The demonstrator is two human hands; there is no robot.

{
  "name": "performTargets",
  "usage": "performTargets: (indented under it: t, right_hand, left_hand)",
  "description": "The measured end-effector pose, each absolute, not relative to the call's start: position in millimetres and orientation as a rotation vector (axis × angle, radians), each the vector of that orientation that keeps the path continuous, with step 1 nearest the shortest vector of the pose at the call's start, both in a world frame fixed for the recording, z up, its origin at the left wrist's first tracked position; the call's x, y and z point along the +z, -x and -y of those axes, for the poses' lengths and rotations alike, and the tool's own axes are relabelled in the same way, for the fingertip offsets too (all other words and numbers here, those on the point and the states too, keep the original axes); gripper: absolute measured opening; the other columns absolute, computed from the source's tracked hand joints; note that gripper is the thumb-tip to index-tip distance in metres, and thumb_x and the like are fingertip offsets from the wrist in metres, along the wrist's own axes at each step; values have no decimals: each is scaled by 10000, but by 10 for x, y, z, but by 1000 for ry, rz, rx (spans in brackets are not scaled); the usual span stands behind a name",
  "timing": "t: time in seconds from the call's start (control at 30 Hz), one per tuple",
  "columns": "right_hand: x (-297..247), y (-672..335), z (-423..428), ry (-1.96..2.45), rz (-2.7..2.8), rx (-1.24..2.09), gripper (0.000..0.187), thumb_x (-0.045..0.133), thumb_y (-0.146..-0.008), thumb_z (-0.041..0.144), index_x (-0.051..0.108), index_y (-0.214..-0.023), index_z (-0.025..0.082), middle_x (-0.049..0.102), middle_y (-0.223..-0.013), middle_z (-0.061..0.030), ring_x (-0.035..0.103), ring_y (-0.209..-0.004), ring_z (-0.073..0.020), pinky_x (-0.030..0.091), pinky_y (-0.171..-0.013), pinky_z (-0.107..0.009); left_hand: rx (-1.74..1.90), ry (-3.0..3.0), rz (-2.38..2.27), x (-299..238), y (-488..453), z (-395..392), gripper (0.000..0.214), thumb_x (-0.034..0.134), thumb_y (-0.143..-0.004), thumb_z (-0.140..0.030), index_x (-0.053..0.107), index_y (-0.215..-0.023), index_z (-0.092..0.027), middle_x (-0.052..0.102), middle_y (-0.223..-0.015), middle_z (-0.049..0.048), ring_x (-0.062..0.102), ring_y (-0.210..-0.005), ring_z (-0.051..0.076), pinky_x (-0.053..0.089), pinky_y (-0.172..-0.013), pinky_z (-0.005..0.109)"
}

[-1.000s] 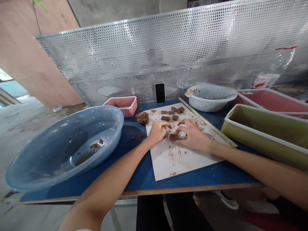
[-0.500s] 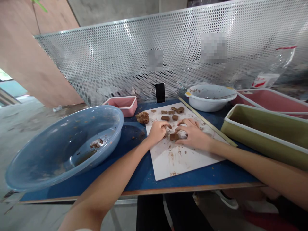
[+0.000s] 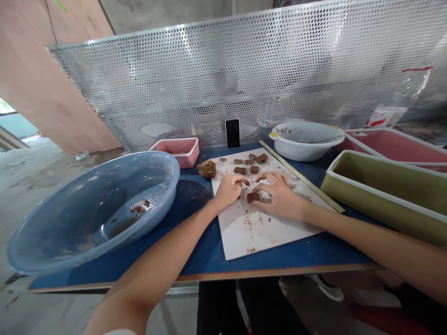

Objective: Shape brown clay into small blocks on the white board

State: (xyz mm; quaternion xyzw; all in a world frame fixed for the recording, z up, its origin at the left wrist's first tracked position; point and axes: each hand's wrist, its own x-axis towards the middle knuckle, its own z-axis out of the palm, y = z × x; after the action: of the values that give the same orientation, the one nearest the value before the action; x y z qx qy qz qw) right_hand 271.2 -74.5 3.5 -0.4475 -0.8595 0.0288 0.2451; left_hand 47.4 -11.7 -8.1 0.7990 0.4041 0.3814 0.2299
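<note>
My right hand (image 3: 279, 197) has its thumb and index finger around the near and far sides of a small brown clay block (image 3: 253, 197) on a white board (image 3: 237, 242). Just left of the block, my left hand (image 3: 228, 190) rests low over the board, index finger stretched toward the right hand and other fingers partly curled. I see nothing in it; its inner side is partly hidden. Beyond my hands lie several small clay blocks (image 3: 240, 170). A rough clay lump (image 3: 206, 169) sits at the board's far left edge. Crumbs and brown smears spot the board.
A large blue basin (image 3: 94, 209) with muddy water stands left. Behind are a pink tub (image 3: 188, 153), a phone (image 3: 233, 133) and a white basin (image 3: 303, 151). A wooden strip (image 3: 303, 178) lies along the board's right edge, beside a green planter (image 3: 377, 195) and a pink planter (image 3: 401, 144).
My right thumb and index finger have closed in slightly on the clay block. My left hand has hardly moved. The camera view has shifted a little.
</note>
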Motion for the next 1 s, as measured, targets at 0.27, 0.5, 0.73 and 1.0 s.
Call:
performTargets:
  t: [0.27, 0.5, 0.73, 1.0]
  right_hand:
    - [87, -2764, 734, 1150, 2439, 9, 195, 705, -976, 422, 823, -1107, 339, 630, -1427, -100, 512, -1366, -409, 406, -1117, -646]
    - [70, -2764, 740, 1125, 2464, -9, 190, 677, -996, 371, 815, -1124, 340, 624, -1441, -99, 514, -1371, -400, 395, -1111, -638]
    - [97, -2760, 757, 1144, 2472, 9, 205, 674, -1004, 423, 811, -1120, 324, 612, -1443, -110, 501, -1383, -410, 371, -1124, -646]
    - [141, -2735, 791, 1166, 2474, -38, 221, 683, -998, 437, 810, -1140, 324, 610, -1458, -109, 505, -1380, -409, 373, -1130, -640]
  left_hand:
    - [1036, -2212, -1111, -46, -472, 145, 520, 437, -704, 60, 880, -863, -159, 723, -667, 11, 601, -637, 150, 458, -712, 240]
    - [1039, -2203, -1113, -63, -473, 139, 524, 436, -707, 55, 884, -870, -162, 700, -640, 6, 581, -612, 147, 444, -686, 239]
    - [1044, -2223, -1084, -82, -467, 125, 524, 433, -719, 48, 886, -876, -163, 708, -654, 13, 589, -625, 146, 443, -700, 244]
    - [1037, -2229, -1097, -79, -472, 118, 511, 439, -718, 52, 882, -863, -159, 715, -659, 14, 589, -619, 147, 452, -701, 243]
